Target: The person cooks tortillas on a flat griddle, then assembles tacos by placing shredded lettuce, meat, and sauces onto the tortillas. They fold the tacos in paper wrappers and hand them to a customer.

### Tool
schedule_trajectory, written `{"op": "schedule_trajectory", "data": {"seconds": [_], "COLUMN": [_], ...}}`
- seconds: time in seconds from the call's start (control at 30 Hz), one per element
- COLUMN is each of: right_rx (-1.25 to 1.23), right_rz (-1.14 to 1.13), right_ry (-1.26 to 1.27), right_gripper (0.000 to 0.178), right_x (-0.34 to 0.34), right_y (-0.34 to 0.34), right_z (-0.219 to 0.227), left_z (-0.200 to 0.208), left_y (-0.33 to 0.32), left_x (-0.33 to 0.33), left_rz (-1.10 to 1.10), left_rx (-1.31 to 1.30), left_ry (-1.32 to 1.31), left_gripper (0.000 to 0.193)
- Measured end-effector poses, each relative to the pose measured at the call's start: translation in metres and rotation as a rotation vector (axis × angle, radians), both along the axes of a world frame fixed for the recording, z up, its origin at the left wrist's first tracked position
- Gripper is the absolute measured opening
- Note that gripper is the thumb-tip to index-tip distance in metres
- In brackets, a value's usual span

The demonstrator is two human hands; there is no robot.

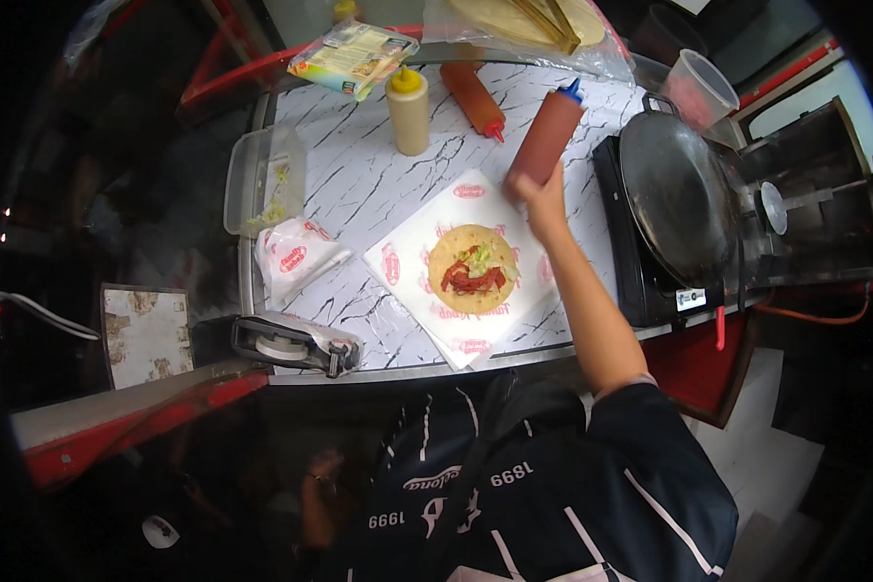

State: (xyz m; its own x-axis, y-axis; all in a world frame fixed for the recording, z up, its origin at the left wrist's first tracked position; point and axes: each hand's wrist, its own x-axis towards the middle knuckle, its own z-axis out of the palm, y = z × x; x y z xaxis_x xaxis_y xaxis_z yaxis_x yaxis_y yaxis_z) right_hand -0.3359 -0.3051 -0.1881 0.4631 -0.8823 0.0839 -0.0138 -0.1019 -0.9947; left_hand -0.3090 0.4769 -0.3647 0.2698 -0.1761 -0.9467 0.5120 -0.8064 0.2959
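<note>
My right hand (pixel 541 199) is closed around the lower end of a dark red sauce squeeze bottle (pixel 545 136), whose blue nozzle points away from me. Below and left of that hand, a round flatbread (pixel 446 250) lies open on printed white wrapping paper (pixel 398 247). Strips of reddish-brown meat (pixel 473 281) and shredded lettuce (pixel 477 258) sit at its middle. Down by my left side, off the counter, my left hand (pixel 324 464) shows dimly; its fingers are too dark to read.
Behind the bread are a yellow-capped squeeze bottle (pixel 410 116), an orange-red bottle (pixel 470 97) and a flat package (pixel 351 58). A lettuce tub (pixel 238 179), folded wrappers (pixel 296 257) and a tape dispenser (pixel 296 347) line the left. A griddle pan (pixel 674 194) on a stove flanks my right arm.
</note>
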Motion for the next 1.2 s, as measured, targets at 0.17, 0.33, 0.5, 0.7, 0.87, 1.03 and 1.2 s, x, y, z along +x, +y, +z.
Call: {"op": "schedule_trajectory", "data": {"seconds": [0.17,0.33,0.5,0.7,0.87,1.03,1.2], "right_rx": [0.116,-0.003,0.006,0.176,0.208,0.515,1.068], "right_rz": [0.053,0.333,0.272,0.251,0.195,0.200,-0.032], "right_ry": [-0.462,-0.134,-0.259,-0.099,-0.297,-0.444,-0.670], "right_gripper": [0.074,0.053,0.054,0.049,0.044,0.045,0.040], "right_x": [-0.054,-0.040,-0.007,-0.025,-0.071,-0.030,0.062], "right_y": [0.062,0.065,0.097,0.093,0.064,0.027,-0.037], "right_z": [0.158,0.217,0.178,0.126,0.162,0.129,0.075], "left_z": [0.037,0.027,-0.062,-0.068,-0.086,-0.063,-0.057], "left_y": [0.049,0.012,-0.067,-0.086,-0.026,0.006,0.002], "left_x": [-0.048,0.024,0.130,0.115,0.054,0.010,0.024], "left_rz": [0.358,0.636,-0.506,-0.458,-0.576,-0.495,-0.357], "left_rx": [-0.214,-0.562,0.257,-0.121,-0.078,0.002,-0.040], "left_ry": [0.179,0.250,-0.660,-0.608,-0.472,-0.308,-0.528], "left_gripper": [0.045,0.045,0.043,0.038,0.036,0.035,0.035]}}
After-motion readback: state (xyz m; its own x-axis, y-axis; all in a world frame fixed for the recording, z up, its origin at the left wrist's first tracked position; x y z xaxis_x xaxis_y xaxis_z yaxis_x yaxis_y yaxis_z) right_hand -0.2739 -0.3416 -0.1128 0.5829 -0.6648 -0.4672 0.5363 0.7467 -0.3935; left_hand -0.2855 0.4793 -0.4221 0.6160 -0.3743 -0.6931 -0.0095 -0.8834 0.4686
